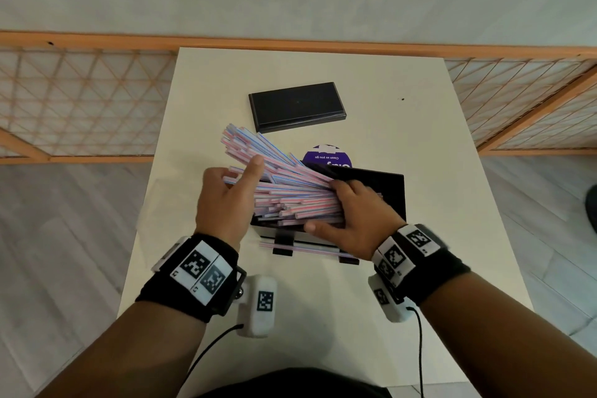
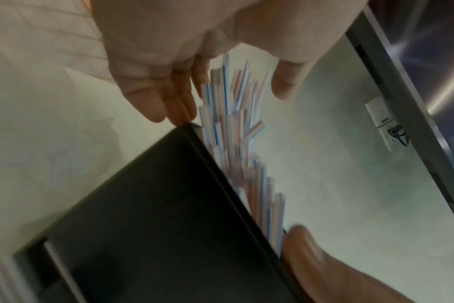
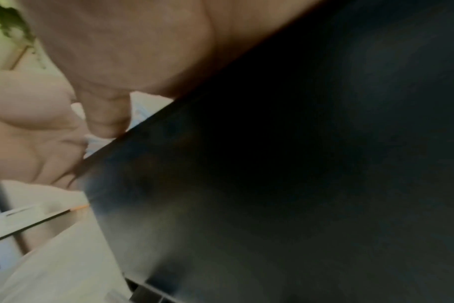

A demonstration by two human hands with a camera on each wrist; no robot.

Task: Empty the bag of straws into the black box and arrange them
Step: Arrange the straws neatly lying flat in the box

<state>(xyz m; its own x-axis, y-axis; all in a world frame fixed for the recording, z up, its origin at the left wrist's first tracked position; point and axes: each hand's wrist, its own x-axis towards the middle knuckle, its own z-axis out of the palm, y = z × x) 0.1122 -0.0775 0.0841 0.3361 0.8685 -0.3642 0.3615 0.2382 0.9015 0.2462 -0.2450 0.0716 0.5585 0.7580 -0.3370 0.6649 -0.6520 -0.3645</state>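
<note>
A bundle of red- and blue-striped straws [image 1: 290, 190] lies in the black box [image 1: 392, 190] and fans out over its left end. My left hand [image 1: 240, 179] is at the fanned ends, with straight fingers [image 2: 169, 102] against them and the thumb spread apart. My right hand [image 1: 326, 207] lies over the bundle inside the box, fingers curled round the far side and thumb [image 1: 311, 228] along the near side. In the wrist views the box wall [image 2: 156, 215] [image 3: 272, 184] fills much of the picture. Two or three straws [image 1: 300, 246] lie on the table before the box.
The box's black lid [image 1: 297, 106] lies flat at the back of the white table [image 1: 452, 139]. A round purple sticker [image 1: 326, 155] sits behind the box. A clear plastic bag [image 1: 151, 203] lies at the table's left edge. A wooden lattice screen [image 1: 80, 100] stands behind.
</note>
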